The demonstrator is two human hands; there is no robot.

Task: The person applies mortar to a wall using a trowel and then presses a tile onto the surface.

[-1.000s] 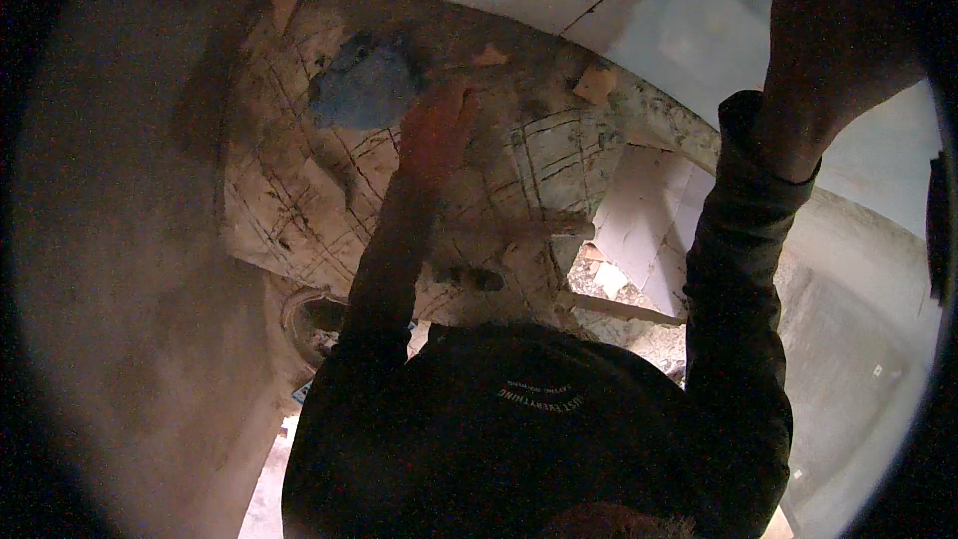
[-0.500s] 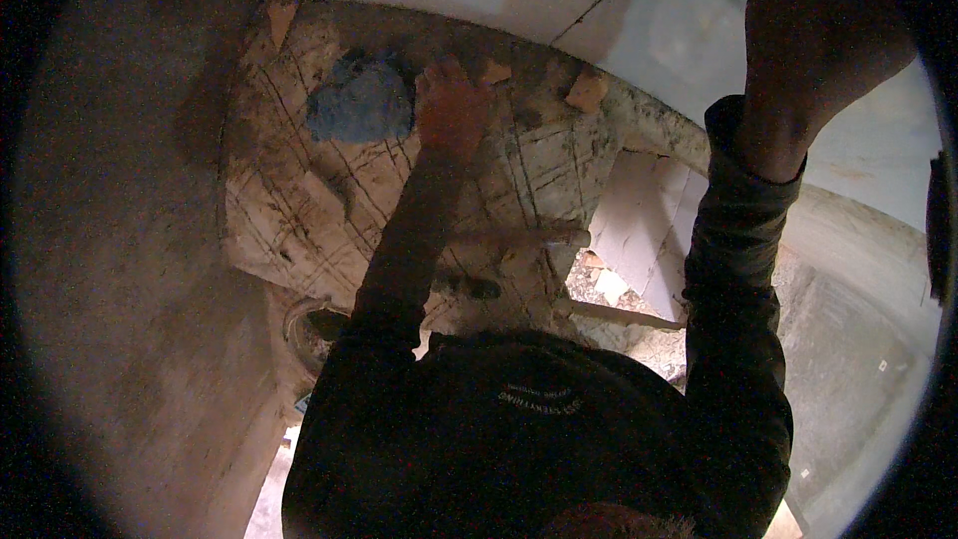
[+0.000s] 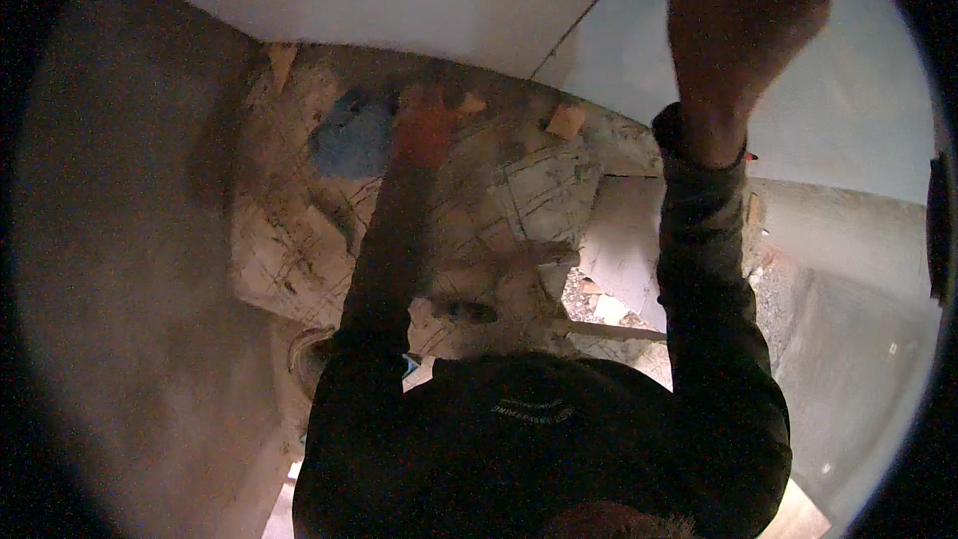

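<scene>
My left hand (image 3: 424, 125) reaches far out over a dirty, dark-streaked surface (image 3: 299, 230). Motion blur smears its fingers. Right beside it lies a crumpled blue bundle (image 3: 351, 138), perhaps cloth or a bag. My right hand (image 3: 743, 20) is raised at the top right in front of a pale wall panel (image 3: 609, 45), wrist bent. Its fingers lie mostly at or past the picture's upper edge, so whatever they may hold is hidden. Close to those fingers a thin dark seam (image 3: 589, 10) slants down the wall.
Small orange-tan pieces (image 3: 566, 122) lie along the foot of the wall, one pointed piece (image 3: 282, 62) in the far left corner. A rough grey-brown wall (image 3: 130, 240) rises on the left. A round bucket-like rim (image 3: 311, 347) shows beside my left sleeve. A pale board (image 3: 624, 235) leans at centre right.
The whole view has shifted slightly. My right hand has moved left and closer to the wall seam. My left hand stays beside the blue bundle, now more blurred.
</scene>
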